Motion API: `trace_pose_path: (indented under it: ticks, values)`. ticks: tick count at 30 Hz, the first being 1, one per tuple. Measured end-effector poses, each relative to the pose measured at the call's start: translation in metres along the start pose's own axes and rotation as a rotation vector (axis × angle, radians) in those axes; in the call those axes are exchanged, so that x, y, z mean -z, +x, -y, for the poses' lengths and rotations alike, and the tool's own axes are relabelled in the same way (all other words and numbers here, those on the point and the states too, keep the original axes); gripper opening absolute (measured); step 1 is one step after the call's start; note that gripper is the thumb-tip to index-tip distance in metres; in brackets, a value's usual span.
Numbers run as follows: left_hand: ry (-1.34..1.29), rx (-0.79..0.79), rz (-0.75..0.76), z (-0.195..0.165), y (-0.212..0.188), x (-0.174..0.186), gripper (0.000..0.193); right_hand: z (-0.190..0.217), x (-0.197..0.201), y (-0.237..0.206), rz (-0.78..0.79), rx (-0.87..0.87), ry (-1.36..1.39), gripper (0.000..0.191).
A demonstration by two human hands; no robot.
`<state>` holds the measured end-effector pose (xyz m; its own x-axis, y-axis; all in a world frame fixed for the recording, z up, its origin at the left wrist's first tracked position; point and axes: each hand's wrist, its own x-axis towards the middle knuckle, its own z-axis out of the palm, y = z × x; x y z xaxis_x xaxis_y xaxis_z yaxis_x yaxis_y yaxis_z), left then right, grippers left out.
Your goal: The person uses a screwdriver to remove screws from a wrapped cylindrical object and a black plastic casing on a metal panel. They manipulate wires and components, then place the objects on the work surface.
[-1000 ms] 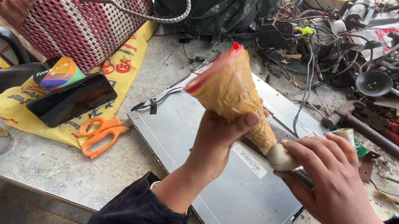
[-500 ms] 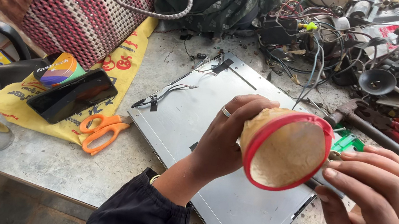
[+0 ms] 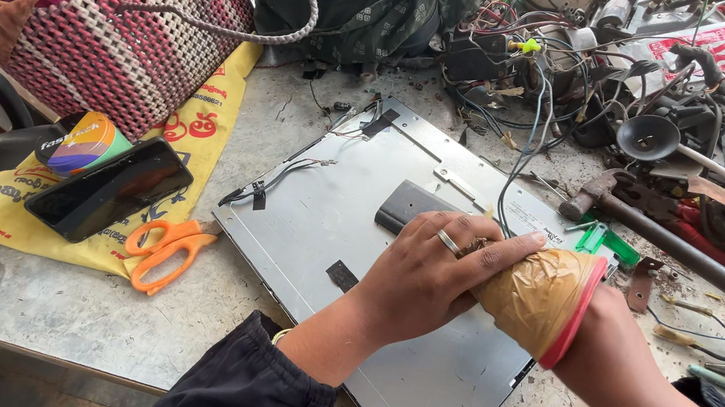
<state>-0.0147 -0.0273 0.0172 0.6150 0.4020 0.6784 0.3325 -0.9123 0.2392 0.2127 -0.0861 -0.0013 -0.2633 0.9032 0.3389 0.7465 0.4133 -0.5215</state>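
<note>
- Head view: left hand (image 3: pixel 423 280) clasps a tan glove (image 3: pixel 540 297) covering the right hand, at panel's (image 3: pixel 322 217) 3 o'clock.
- Right grip hidden; cannot tell.
- Glove looks thin, stretchy; best held at its red cuff (image 3: pixel 574 312).

Single head-worn view, looking steeply down, close over cluttered workbench (image 3: pixel 58 321)

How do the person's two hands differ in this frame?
The left hand is bare, with a ring on one finger; the right hand is hidden inside a tan rubber glove with a red cuff. The left hand grips the glove from outside; the right is pushed into it. Both hover over the flat grey metal panel.
</note>
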Motion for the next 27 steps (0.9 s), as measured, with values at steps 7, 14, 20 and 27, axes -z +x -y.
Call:
trace_pose_path:
  ticks: [7,14,20,27]
  values:
    - [0.077,-0.024,0.014,-0.007,-0.002,-0.002,0.059,-0.037,-0.026,-0.006,0.21,-0.095,0.564,0.035]
    - [0.157,-0.041,0.047,-0.003,0.001,-0.001,0.056,-0.062,-0.044,-0.02,0.13,-0.409,0.979,0.037]
    - [0.185,-0.065,0.028,0.003,0.0,-0.003,0.051,-0.031,-0.03,-0.009,-0.042,-0.437,0.874,0.039]
    - [-0.064,0.112,-0.105,0.029,0.003,0.01,0.065,0.026,0.037,-0.002,-0.407,0.141,0.199,0.02]
